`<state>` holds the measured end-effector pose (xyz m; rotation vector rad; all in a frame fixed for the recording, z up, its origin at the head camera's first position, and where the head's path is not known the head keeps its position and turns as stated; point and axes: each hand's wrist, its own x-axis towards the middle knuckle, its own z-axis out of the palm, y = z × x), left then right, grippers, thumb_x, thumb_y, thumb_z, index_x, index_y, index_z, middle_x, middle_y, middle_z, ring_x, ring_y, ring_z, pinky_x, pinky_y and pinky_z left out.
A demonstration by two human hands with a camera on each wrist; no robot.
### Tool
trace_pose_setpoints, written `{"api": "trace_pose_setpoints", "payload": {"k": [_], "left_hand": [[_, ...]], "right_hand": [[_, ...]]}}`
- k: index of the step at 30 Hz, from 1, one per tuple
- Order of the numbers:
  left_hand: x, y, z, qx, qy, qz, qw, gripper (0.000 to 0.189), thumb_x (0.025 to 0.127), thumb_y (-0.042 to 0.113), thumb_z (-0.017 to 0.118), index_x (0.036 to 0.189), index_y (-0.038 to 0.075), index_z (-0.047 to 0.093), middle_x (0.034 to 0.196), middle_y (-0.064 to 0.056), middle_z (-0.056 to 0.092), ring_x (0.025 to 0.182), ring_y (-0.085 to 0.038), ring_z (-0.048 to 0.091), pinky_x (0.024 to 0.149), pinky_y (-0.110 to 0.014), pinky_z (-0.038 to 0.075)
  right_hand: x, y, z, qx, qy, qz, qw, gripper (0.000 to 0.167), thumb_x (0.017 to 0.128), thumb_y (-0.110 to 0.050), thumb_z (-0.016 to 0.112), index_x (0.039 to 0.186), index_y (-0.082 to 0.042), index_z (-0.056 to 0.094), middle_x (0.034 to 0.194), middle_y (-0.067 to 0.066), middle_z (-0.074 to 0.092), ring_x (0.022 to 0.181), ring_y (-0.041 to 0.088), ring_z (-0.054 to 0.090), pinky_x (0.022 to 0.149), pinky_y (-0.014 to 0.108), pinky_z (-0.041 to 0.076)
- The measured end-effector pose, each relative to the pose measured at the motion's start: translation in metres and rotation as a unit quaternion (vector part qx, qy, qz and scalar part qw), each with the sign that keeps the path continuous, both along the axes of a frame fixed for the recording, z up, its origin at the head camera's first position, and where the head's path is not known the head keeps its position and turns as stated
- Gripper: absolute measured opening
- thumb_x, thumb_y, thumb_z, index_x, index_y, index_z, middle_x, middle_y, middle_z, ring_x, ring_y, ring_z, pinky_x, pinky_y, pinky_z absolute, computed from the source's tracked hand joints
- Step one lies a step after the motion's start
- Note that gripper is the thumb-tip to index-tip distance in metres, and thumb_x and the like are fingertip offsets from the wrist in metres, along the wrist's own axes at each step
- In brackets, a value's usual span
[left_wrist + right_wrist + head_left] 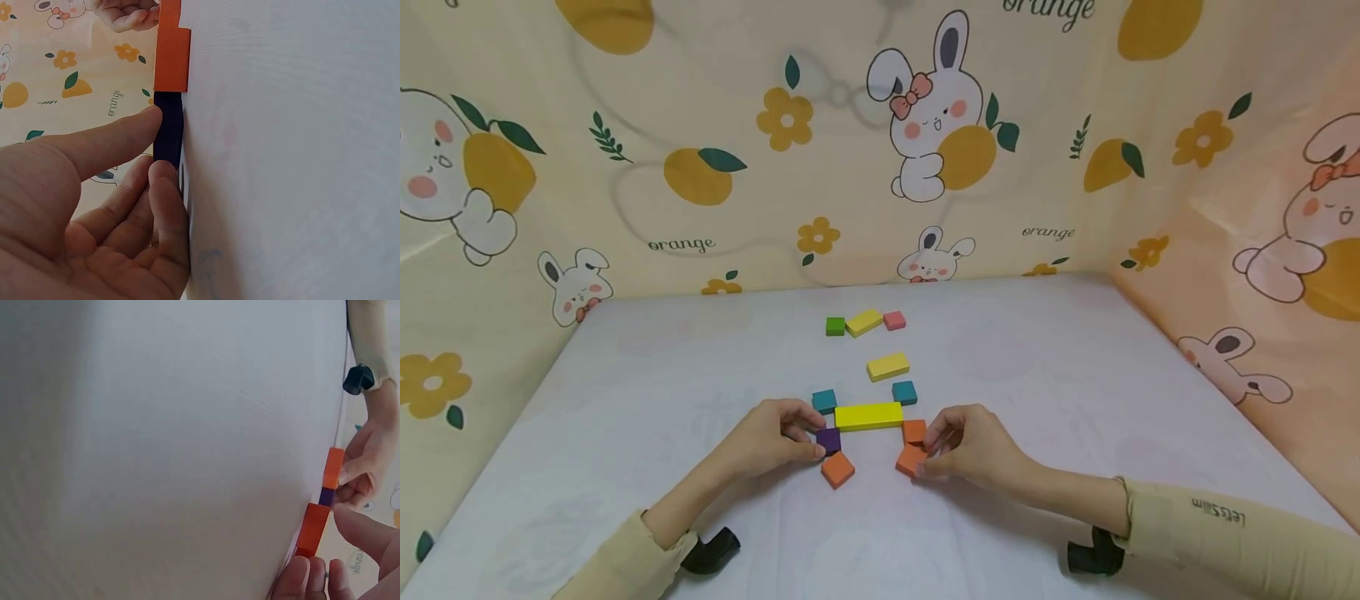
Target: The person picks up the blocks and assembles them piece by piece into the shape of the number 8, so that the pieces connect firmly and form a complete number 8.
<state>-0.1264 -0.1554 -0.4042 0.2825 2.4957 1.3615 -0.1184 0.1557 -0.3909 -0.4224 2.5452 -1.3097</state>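
Observation:
My left hand (775, 437) pinches a small purple block (828, 441) between thumb and fingers; the left wrist view shows the purple block (169, 128) up close. An orange block (838, 471) lies tilted just in front of it. My right hand (977, 446) holds the lower orange block (911, 461), thumb on its near side, with the forefinger by the upper orange block (914, 432). A long yellow block (868, 417) lies flat between both sides. Teal blocks (824, 402) (905, 392) sit at its far corners. In the right wrist view fingers partly hide the orange blocks (314, 529).
Behind the arrangement lies a shorter yellow block (888, 367). Farther back, a green block (835, 326), another yellow block (864, 322) and a pink block (895, 320) form a row. A printed backdrop (737, 125) borders the white table (700, 358).

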Motion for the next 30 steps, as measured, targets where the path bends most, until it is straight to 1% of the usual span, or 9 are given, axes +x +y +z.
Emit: {"api": "trace_pose_setpoints", "payload": {"k": [3,6,11,13,16,19,23,27,30], "left_hand": [[0.000,0.000,0.001,0.001,-0.001,0.002,1.0000,0.032,0.079,0.018,0.085,0.105,0.011,0.069,0.087,0.000,0.065,0.076,-0.018,0.058,0.070,-0.032,0.049],[0.000,0.000,0.002,0.002,-0.001,0.003,1.0000,0.032,0.079,0.018,0.085,0.105,0.011,0.069,0.088,0.000,0.065,0.076,-0.018,0.058,0.070,-0.032,0.049],[0.001,0.000,0.003,0.005,-0.003,-0.001,1.0000,0.032,0.079,0.017,0.085,0.106,0.010,0.069,0.088,0.000,0.065,0.076,-0.018,0.058,0.070,-0.032,0.049],[0.001,0.000,0.002,0.006,-0.004,-0.003,1.0000,0.032,0.079,0.017,0.084,0.106,0.010,0.069,0.087,-0.001,0.065,0.076,-0.019,0.058,0.070,-0.032,0.049],[0.001,0.000,0.001,0.009,-0.004,-0.008,0.9999,0.032,0.079,0.018,0.084,0.106,0.009,0.069,0.086,-0.001,0.065,0.076,-0.019,0.058,0.069,-0.032,0.048],[0.001,-0.001,-0.002,0.012,-0.006,-0.011,0.9999,0.032,0.079,0.018,0.084,0.106,0.010,0.069,0.086,-0.001,0.065,0.076,-0.019,0.058,0.070,-0.032,0.048],[-0.001,-0.002,-0.005,0.009,-0.008,-0.011,0.9999,0.032,0.080,0.019,0.084,0.106,0.011,0.069,0.087,0.000,0.065,0.077,-0.019,0.059,0.070,-0.032,0.049],[-0.002,-0.002,-0.005,0.005,-0.007,-0.006,0.9999,0.031,0.079,0.019,0.084,0.106,0.013,0.069,0.086,0.000,0.065,0.077,-0.020,0.058,0.070,-0.032,0.049],[-0.002,-0.001,-0.004,0.007,-0.007,-0.009,0.9999,0.031,0.079,0.019,0.084,0.106,0.012,0.069,0.086,0.000,0.065,0.077,-0.020,0.058,0.070,-0.032,0.048]], "right_hand": [[-0.003,0.000,0.004,-0.004,-0.001,-0.009,1.0000,0.028,0.070,-0.020,0.091,0.084,-0.011,0.068,0.077,0.001,0.064,0.068,0.021,0.056,0.057,0.027,0.047],[-0.009,0.001,0.008,-0.023,-0.014,-0.018,0.9995,0.028,0.072,-0.021,0.090,0.086,-0.009,0.069,0.078,0.003,0.066,0.069,0.024,0.059,0.057,0.028,0.047],[-0.026,0.002,0.019,-0.070,-0.026,-0.030,0.9968,0.025,0.077,-0.018,0.086,0.091,-0.005,0.070,0.083,0.008,0.069,0.075,0.028,0.063,0.063,0.030,0.051],[-0.035,0.002,0.024,-0.081,-0.025,-0.030,0.9959,0.028,0.078,-0.019,0.085,0.095,-0.004,0.070,0.086,0.009,0.069,0.079,0.028,0.063,0.069,0.033,0.052],[-0.052,0.001,0.030,-0.079,-0.026,-0.017,0.9964,0.034,0.078,-0.023,0.086,0.101,-0.004,0.070,0.091,0.008,0.070,0.085,0.028,0.064,0.075,0.038,0.053],[-0.071,0.001,0.037,-0.055,-0.007,0.015,0.9983,0.037,0.078,-0.026,0.086,0.105,-0.005,0.071,0.098,0.006,0.070,0.089,0.025,0.063,0.077,0.037,0.052],[-0.096,0.001,0.043,-0.026,0.028,0.049,0.9981,0.031,0.079,-0.024,0.085,0.105,-0.012,0.072,0.102,0.005,0.070,0.092,0.024,0.062,0.077,0.038,0.052],[-0.119,0.001,0.045,-0.010,0.043,0.064,0.9970,0.027,0.080,-0.022,0.084,0.105,-0.017,0.073,0.103,0.001,0.070,0.094,0.022,0.063,0.080,0.040,0.051],[-0.132,0.002,0.041,-0.010,0.038,0.069,0.9969,0.027,0.081,-0.022,0.084,0.106,-0.018,0.074,0.106,-0.001,0.070,0.096,0.021,0.063,0.084,0.041,0.050]]}}
